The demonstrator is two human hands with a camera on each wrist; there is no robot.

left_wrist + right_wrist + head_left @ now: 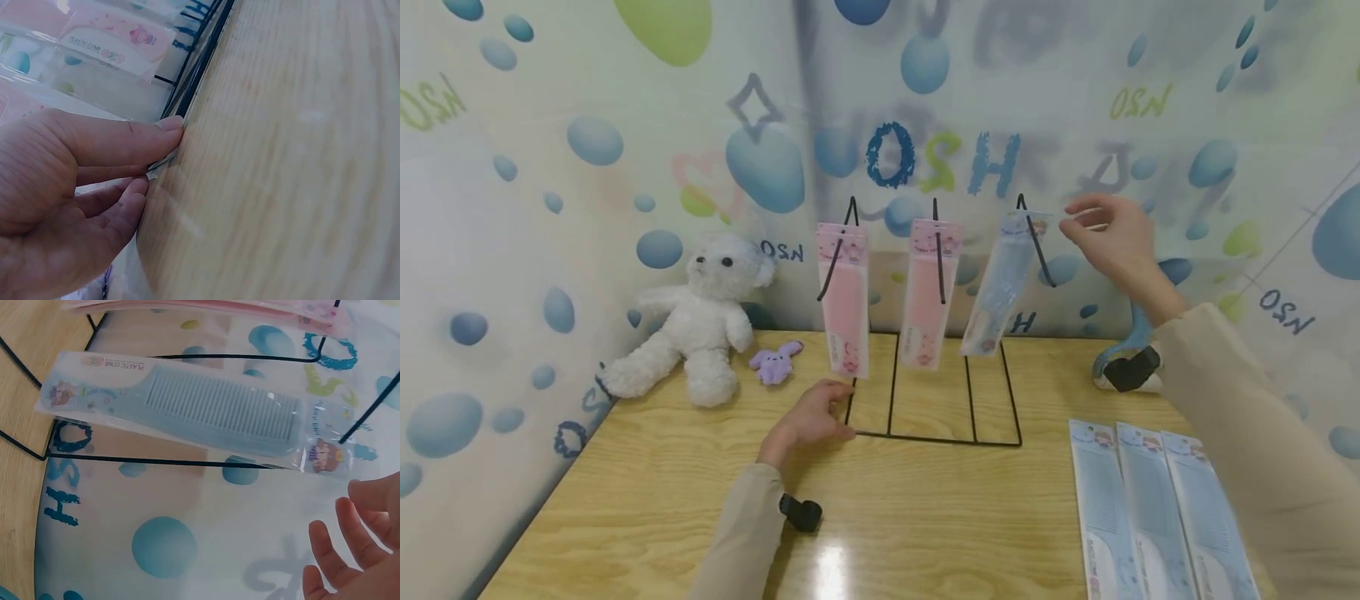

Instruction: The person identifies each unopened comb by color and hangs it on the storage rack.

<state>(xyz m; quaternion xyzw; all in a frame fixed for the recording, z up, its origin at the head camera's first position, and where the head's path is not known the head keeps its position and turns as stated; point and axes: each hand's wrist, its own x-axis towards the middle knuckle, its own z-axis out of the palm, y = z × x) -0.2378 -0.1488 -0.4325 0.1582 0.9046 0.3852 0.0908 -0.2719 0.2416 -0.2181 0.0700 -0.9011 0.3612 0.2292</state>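
Note:
My left hand pinches the front left corner of a black wire display rack, thumb on the wire and fingers around it. From the rack's right hook a blue comb in a clear pack hangs tilted, its lower end to the left. Just right of that pack's top, my right hand holds nothing, its fingers loosely bent and apart from the pack. In the right wrist view, the comb's teeth show through the plastic. Pink comb packs hang on the left hook, and more pink packs on the middle one.
Three blue comb packs lie side by side at the table's front right. A white teddy bear and a small purple plush toy sit left of the rack. A printed curtain hangs behind the wooden table.

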